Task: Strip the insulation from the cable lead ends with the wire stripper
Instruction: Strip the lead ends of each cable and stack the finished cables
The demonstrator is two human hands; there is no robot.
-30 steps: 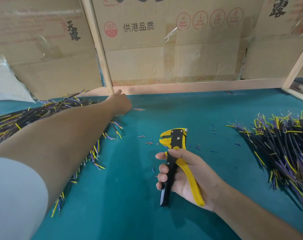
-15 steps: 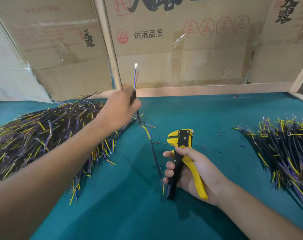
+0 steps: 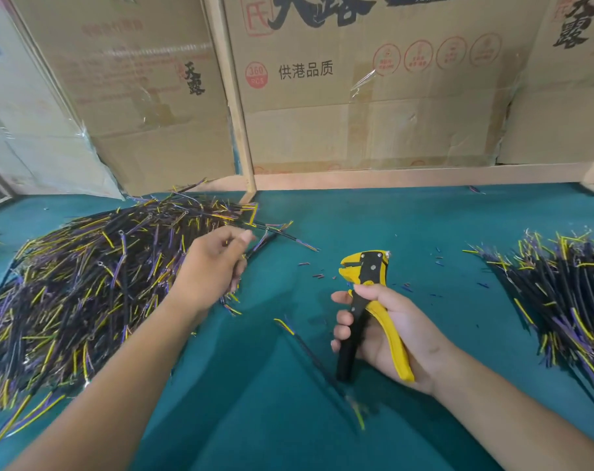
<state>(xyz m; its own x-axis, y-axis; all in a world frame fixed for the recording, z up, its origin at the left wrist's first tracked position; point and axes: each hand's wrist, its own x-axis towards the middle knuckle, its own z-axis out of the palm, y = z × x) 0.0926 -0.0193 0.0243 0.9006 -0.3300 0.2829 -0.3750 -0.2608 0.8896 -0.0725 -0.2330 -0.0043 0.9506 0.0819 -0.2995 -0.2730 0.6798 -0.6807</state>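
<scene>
Head view: the wire stripper (image 3: pixel 365 270) is gripped upright in the right hand (image 3: pixel 390 331) over the teal surface (image 3: pixel 322 215). The left hand (image 3: pixel 210 270), fingers loosely curled, is held at the left cable pile (image 3: pixel 85 283); whether a cable is pinched cannot be told. A single cable (image 3: pixel 309 351) lies between the hands.

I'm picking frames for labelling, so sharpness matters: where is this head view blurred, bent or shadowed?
Head view: the single cable lying beside the right hand is smeared by motion blur, while the wire stripper reads sharp; the wide lens bows the wooden frame and cartons; soft shadows fall under both forearms on the green mat; tape on the cartons glints faintly.
</scene>
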